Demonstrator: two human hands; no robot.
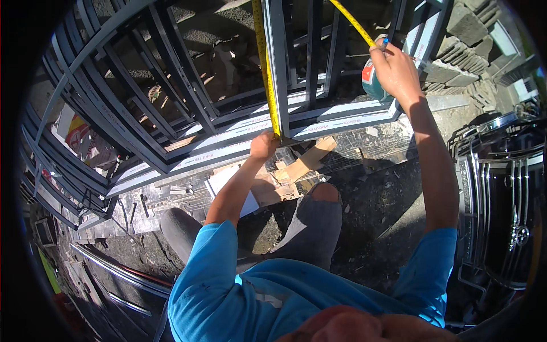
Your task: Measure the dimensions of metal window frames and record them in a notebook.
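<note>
My left hand [264,146] is closed on the end of a yellow tape measure [268,74], at the foot of a grey upright post [278,68]. The blade runs up beside this post and leaves the top of the view. A second stretch of yellow blade comes down from the top to my right hand [393,71], which is closed. Beneath its fingers shows a rounded teal and red body [373,85], apparently the tape's case. A blue-tipped pen [384,44] sticks up between the fingers. Both hands are over a metal frame [342,122] with white printed film on its rails.
More dark metal frames [108,102] are stacked on the left. Wood offcuts [310,159] lie just in front of the frame, near my knees. Stacked stone pieces [464,57] stand at the far right. A chrome-barred vehicle grille [501,211] is near my right arm.
</note>
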